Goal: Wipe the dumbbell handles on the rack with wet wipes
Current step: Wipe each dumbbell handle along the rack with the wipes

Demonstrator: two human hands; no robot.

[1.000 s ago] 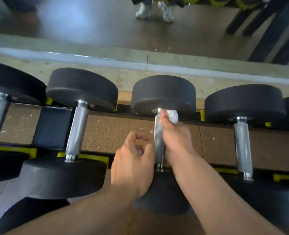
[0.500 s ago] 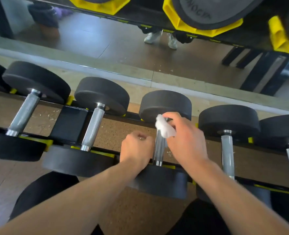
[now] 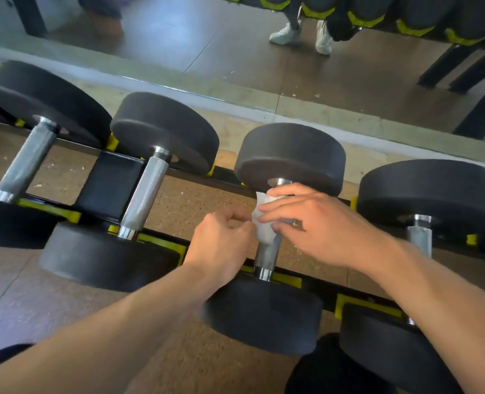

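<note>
wet wipe [image 3: 264, 220] around dumbbell handle [image 3: 266, 254]

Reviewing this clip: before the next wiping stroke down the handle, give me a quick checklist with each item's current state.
1. Wet wipe wrapped on the handle being cleaned: ok.
2. Right hand holds the wipe against the handle: ok.
3. Left hand pinches the wipe's edge: cannot tell, contact blurred.
4. Lower handle bare and free for the stroke: ok.
5. Dumbbell seated in the rack: ok.
6. Wipe damp enough: cannot tell.
</note>
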